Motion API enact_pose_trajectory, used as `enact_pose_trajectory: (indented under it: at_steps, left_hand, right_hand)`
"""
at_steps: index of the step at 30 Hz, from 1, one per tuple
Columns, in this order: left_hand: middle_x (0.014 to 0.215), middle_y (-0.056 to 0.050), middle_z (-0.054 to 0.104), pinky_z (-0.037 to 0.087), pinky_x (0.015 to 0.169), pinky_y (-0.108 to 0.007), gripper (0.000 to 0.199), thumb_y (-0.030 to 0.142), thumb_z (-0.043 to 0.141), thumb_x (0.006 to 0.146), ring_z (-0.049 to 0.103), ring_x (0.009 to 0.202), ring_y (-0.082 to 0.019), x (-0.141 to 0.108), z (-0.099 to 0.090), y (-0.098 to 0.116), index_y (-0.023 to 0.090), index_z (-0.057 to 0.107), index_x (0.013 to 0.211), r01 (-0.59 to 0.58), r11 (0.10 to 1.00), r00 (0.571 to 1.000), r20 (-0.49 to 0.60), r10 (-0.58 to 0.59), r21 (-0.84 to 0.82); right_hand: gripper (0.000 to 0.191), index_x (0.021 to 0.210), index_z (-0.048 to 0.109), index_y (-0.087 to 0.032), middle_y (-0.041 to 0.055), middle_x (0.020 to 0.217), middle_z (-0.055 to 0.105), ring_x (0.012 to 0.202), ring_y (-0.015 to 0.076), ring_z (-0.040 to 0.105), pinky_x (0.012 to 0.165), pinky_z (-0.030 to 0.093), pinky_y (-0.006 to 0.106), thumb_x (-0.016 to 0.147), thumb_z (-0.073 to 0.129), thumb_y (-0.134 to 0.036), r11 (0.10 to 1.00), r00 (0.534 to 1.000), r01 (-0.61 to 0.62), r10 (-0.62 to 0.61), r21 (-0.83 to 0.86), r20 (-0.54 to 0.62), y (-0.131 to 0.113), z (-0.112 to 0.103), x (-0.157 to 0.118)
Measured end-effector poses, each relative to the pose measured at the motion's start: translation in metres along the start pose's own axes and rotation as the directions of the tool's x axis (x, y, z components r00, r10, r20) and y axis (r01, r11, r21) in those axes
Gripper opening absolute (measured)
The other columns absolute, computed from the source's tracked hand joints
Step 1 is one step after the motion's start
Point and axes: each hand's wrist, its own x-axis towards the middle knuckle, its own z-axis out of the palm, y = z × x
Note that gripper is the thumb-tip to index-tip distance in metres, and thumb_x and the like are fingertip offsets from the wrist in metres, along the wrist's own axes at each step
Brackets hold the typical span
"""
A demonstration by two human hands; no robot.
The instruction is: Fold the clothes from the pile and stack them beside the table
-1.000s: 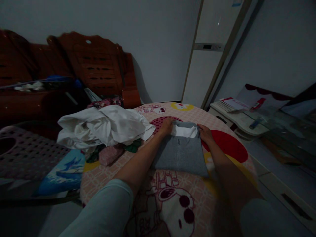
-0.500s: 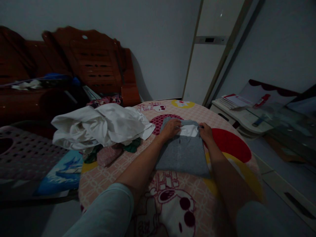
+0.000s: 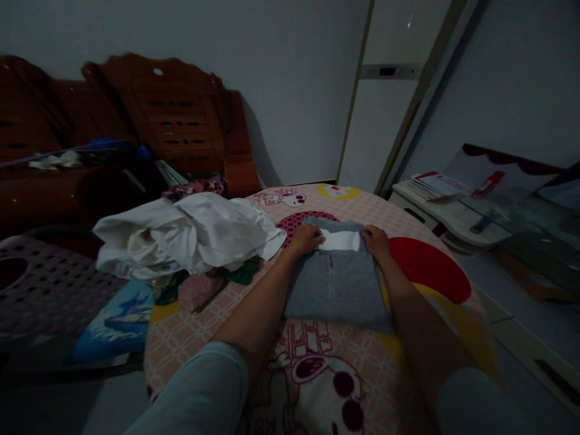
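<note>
A folded grey garment (image 3: 338,290) lies flat on the round table in front of me, with a short dark mark near the middle of its upper part. A white strip of cloth (image 3: 342,240) shows across its far end, and a grey edge lies beyond that. My left hand (image 3: 307,239) is closed on the left end of the strip, fingers curled. At the opposite corner my right hand (image 3: 376,240) pinches the garment's far right edge between thumb and fingers. What lies under the fingertips is hidden.
A patterned cloth (image 3: 362,344) covers the table. On its left lie a heaped white cloth (image 3: 190,232), a pinkish bundle (image 3: 199,290) and a dark green cloth (image 3: 244,270). Beyond stand a wooden chair (image 3: 167,109) and, at right, a white cabinet (image 3: 446,208) with papers.
My left hand has drawn slightly left and nearer, its fingers now curled at the strip's end. More of the white strip shows, and it looks straighter. The right hand has barely moved.
</note>
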Motion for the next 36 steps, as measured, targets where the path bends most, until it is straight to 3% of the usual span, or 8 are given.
enact_pose_trajectory:
  at_steps: [4, 9, 13, 20, 23, 28, 32, 36]
  left_hand:
    - [0.068, -0.001, 0.064, 0.043, 0.061, -0.023, 0.018, 0.028, 0.058, 0.082, 0.058, 0.066, -0.013, 0.004, 0.003, -0.010, 0.014, 0.068, 0.076, 0.051, 0.974, 0.999, 0.023, -0.047, -0.219]
    - [0.064, 0.000, 0.060, 0.040, 0.056, -0.023, 0.020, 0.033, 0.061, 0.082, 0.052, 0.058, -0.011, 0.005, -0.014, 0.005, 0.014, 0.063, 0.074, 0.025, 0.921, 0.999, 0.048, -0.008, -0.388]
    - [0.077, -0.004, 0.066, 0.046, 0.069, -0.027, 0.022, 0.033, 0.056, 0.086, 0.058, 0.073, -0.015, 0.004, -0.019, 0.021, 0.014, 0.065, 0.079, -0.079, 0.968, 0.996, 0.020, 0.086, -0.239]
    - [0.118, -0.012, 0.066, 0.048, 0.091, -0.037, 0.053, 0.041, 0.074, 0.070, 0.060, 0.107, -0.028, -0.003, -0.017, 0.011, 0.015, 0.065, 0.116, -0.082, 0.997, 0.974, 0.209, 0.083, -0.014]
    - [0.114, -0.011, 0.068, 0.048, 0.090, -0.033, 0.041, 0.031, 0.069, 0.074, 0.062, 0.106, -0.026, -0.003, -0.023, 0.011, 0.015, 0.067, 0.112, -0.035, 0.998, 0.982, 0.188, 0.024, 0.054]
    - [0.091, -0.006, 0.072, 0.046, 0.075, -0.026, 0.021, 0.025, 0.059, 0.080, 0.065, 0.085, -0.019, -0.003, -0.037, 0.019, 0.014, 0.071, 0.094, -0.017, 0.999, 0.976, 0.215, 0.011, 0.028]
    - [0.084, -0.009, 0.072, 0.046, 0.073, -0.027, 0.019, 0.029, 0.066, 0.075, 0.065, 0.085, -0.022, -0.004, -0.034, 0.013, 0.014, 0.072, 0.085, 0.126, 0.969, 0.959, 0.225, -0.174, 0.213]
    - [0.091, -0.014, 0.072, 0.048, 0.076, -0.030, 0.027, 0.035, 0.068, 0.074, 0.066, 0.092, -0.027, -0.004, -0.027, 0.007, 0.013, 0.072, 0.089, 0.235, 0.933, 0.939, 0.184, -0.290, 0.273]
  right_hand:
    - [0.022, 0.091, 0.068, -0.019, 0.0118, 0.103, 0.070, 0.099, 0.0258, 0.061, 0.098, 0.043, 0.044, 0.079, 0.050, -0.021, 0.991, 0.998, 0.049, -0.044, -0.123, 0.040, 0.002, 0.005, -0.001]
    - [0.024, 0.094, 0.069, -0.018, 0.0123, 0.103, 0.071, 0.099, 0.0258, 0.061, 0.097, 0.044, 0.043, 0.080, 0.050, -0.022, 0.990, 0.997, 0.064, -0.059, -0.124, 0.040, 0.004, 0.004, -0.002]
    - [0.023, 0.093, 0.069, -0.019, 0.0102, 0.102, 0.071, 0.098, 0.0254, 0.061, 0.097, 0.044, 0.044, 0.080, 0.050, -0.021, 0.991, 0.998, 0.059, -0.055, -0.121, 0.035, 0.003, 0.002, -0.002]
    - [0.025, 0.094, 0.069, -0.015, 0.0137, 0.104, 0.071, 0.098, 0.0255, 0.061, 0.096, 0.044, 0.042, 0.081, 0.049, -0.022, 0.991, 0.998, 0.044, -0.039, -0.123, 0.044, 0.001, 0.001, -0.003]
    - [0.024, 0.093, 0.068, -0.017, 0.0129, 0.103, 0.071, 0.097, 0.0254, 0.061, 0.096, 0.044, 0.043, 0.080, 0.049, -0.022, 0.992, 0.997, 0.062, -0.057, -0.112, 0.044, 0.003, 0.001, -0.003]
    - [0.026, 0.099, 0.067, -0.017, 0.0131, 0.104, 0.071, 0.099, 0.0272, 0.061, 0.096, 0.044, 0.045, 0.081, 0.049, -0.024, 0.994, 0.997, 0.080, -0.081, -0.070, -0.006, 0.004, 0.002, -0.004]
    - [0.030, 0.107, 0.065, -0.017, 0.0139, 0.107, 0.069, 0.100, 0.0286, 0.060, 0.094, 0.046, 0.046, 0.080, 0.052, -0.025, 0.995, 0.991, 0.078, -0.085, -0.068, -0.104, 0.000, 0.000, -0.007]
    - [0.016, 0.087, 0.069, -0.019, 0.0132, 0.108, 0.070, 0.105, 0.0291, 0.059, 0.098, 0.043, 0.047, 0.080, 0.055, -0.025, 0.980, 0.980, 0.173, -0.181, -0.094, -0.084, -0.004, -0.004, -0.007]
